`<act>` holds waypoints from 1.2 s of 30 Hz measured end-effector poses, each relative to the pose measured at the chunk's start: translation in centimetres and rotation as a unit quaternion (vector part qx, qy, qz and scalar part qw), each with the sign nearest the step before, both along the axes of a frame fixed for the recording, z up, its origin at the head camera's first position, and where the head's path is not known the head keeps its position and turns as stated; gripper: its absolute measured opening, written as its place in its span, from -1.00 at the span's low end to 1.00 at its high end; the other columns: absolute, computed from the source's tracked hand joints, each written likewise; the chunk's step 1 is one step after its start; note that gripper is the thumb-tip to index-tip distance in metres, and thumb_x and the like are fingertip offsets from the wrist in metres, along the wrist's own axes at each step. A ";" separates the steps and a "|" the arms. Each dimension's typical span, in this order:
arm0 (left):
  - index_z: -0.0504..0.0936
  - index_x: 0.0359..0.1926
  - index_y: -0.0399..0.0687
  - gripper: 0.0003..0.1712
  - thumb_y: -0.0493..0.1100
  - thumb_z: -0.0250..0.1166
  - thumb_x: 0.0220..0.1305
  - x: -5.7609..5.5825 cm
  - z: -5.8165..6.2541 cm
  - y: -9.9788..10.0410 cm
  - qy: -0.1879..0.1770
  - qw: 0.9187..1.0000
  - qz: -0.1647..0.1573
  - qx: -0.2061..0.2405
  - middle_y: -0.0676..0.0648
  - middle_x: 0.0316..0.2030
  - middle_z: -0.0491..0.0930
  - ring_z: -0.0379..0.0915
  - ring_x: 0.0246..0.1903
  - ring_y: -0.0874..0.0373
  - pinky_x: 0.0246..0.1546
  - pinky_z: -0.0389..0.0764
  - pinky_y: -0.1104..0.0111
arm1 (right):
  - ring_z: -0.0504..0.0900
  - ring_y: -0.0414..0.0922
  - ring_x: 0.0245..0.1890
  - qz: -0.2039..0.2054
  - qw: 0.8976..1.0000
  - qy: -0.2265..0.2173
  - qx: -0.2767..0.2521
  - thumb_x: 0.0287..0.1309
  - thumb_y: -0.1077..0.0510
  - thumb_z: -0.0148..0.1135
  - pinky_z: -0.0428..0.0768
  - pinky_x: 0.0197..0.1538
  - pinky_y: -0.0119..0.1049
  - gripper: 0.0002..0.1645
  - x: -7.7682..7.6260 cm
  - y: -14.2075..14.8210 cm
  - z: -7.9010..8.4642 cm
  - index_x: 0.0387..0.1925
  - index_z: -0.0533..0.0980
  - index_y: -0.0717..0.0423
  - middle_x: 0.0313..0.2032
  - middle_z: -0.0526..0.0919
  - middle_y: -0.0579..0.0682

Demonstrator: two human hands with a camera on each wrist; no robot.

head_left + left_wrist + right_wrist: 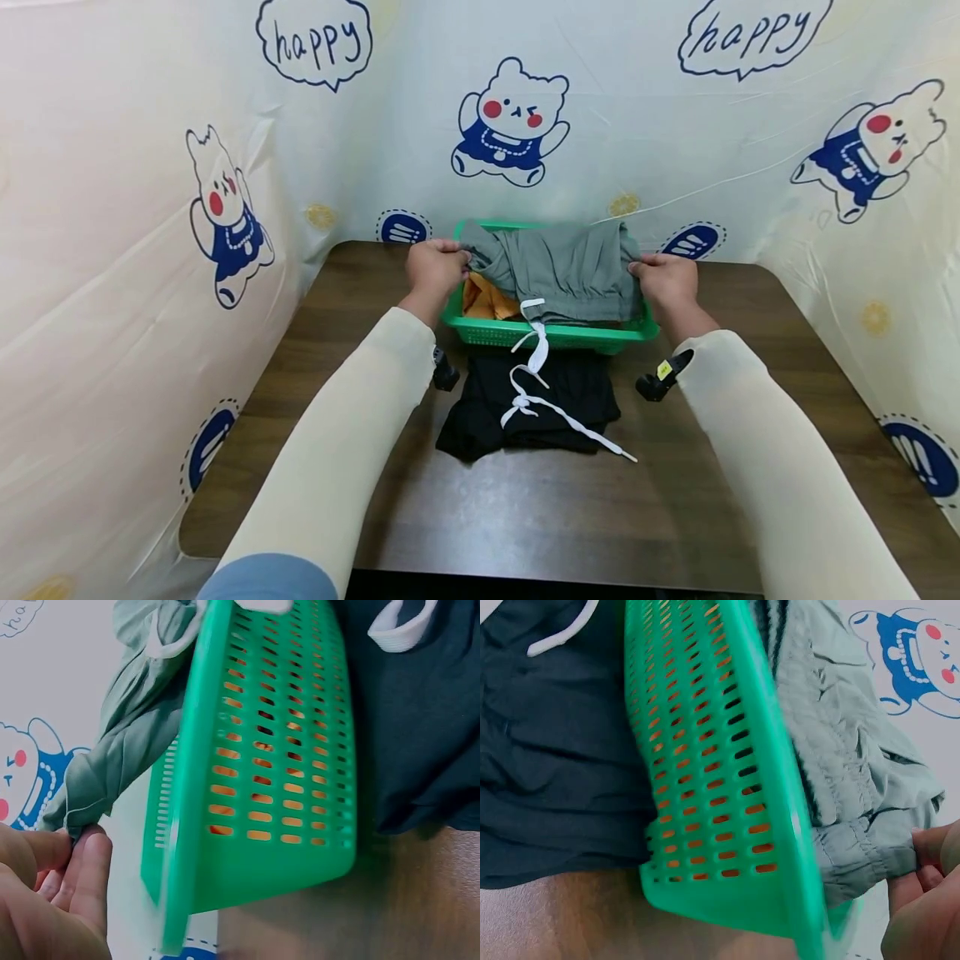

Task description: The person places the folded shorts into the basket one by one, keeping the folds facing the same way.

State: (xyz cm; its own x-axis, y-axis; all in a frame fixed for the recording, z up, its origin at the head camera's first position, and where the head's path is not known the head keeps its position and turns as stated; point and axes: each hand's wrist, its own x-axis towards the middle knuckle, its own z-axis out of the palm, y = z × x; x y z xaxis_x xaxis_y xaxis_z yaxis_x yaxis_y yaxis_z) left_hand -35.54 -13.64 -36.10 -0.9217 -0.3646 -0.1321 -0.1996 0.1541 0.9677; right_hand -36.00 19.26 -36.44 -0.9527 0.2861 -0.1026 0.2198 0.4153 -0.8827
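Grey-green shorts [577,271] with a gathered elastic waistband and white drawstring [538,346] stretch between both hands over a green plastic basket [547,335]. My left hand [437,271] pinches the left end of the cloth, fingertips and thumb together in the left wrist view. At the other side my right hand [667,283] pinches the waistband's right end, just outside the basket rim. Orange cloth [487,298] lies inside the basket, partly covered by the shorts. In front of the basket, folded black shorts [540,408] lie on the table with a knotted white cord [573,423].
The brown wooden table [570,517] has a cartoon-printed white sheet [630,125] hanging behind it and at both sides. The basket stands toward the back edge, with the black shorts right against its front wall. A dark camera [656,385] sits under the right wrist.
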 end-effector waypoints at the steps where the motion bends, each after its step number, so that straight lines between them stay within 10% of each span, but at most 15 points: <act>1: 0.76 -0.09 -0.10 -0.86 -0.25 0.43 0.34 0.0 -0.2 0.0 -0.002 1.000 -0.004 -0.008 -0.08 -0.13 0.71 0.71 -0.27 0.03 -0.23 0.73 0.29 | 0.39 0.05 0.39 0.005 1.000 -0.001 0.011 0.44 0.14 0.24 0.48 0.31 -0.02 -0.54 0.0 0.0 -0.1 0.31 0.55 0.13 0.36 0.48 0.14; 13: 0.78 -0.04 -0.03 -0.81 -0.13 0.41 0.36 0.5 -1.6 0.4 -0.011 0.976 -0.052 -0.212 -0.03 -0.06 0.72 0.61 -0.05 0.01 -0.10 0.67 0.11 | 0.52 0.17 0.23 0.092 0.983 -0.019 0.159 0.42 0.15 0.26 0.57 0.12 0.09 -0.58 0.1 -0.8 -1.4 0.25 0.60 0.15 0.23 0.59 0.21; 24: 0.53 0.32 -0.15 -0.54 -0.21 0.28 0.46 1.6 -2.3 0.6 0.066 0.976 -0.047 -0.202 -0.10 0.21 0.60 0.57 0.12 0.00 0.05 0.63 0.13 | 0.59 0.16 0.15 0.096 0.977 0.038 0.185 0.41 0.21 0.18 0.59 0.12 0.09 -0.56 1.2 -0.4 -1.9 0.26 0.56 0.24 0.13 0.66 0.23; 31: 0.61 0.23 -0.15 -0.60 -0.18 0.32 0.43 5.5 -4.1 -1.3 0.156 0.964 -0.048 -0.212 -0.20 0.09 0.63 0.54 0.07 -0.07 0.03 0.59 0.06 | 0.63 0.11 0.10 0.065 0.986 0.081 0.132 0.45 0.11 0.20 0.63 -0.01 -0.07 -0.54 4.5 1.4 -2.0 0.25 0.55 0.24 0.12 0.66 0.21; 36: 0.59 0.22 -0.19 -0.57 -0.10 0.34 0.43 9.1 -5.7 -3.7 0.110 0.973 -0.062 -0.194 -0.20 0.05 0.60 0.53 0.03 -0.07 0.03 0.58 0.03 | 0.62 -0.01 0.02 0.035 0.991 0.066 0.109 0.44 -0.03 0.24 0.61 -0.20 -0.40 -0.52 7.6 3.3 -2.5 0.22 0.59 0.18 0.08 0.67 0.15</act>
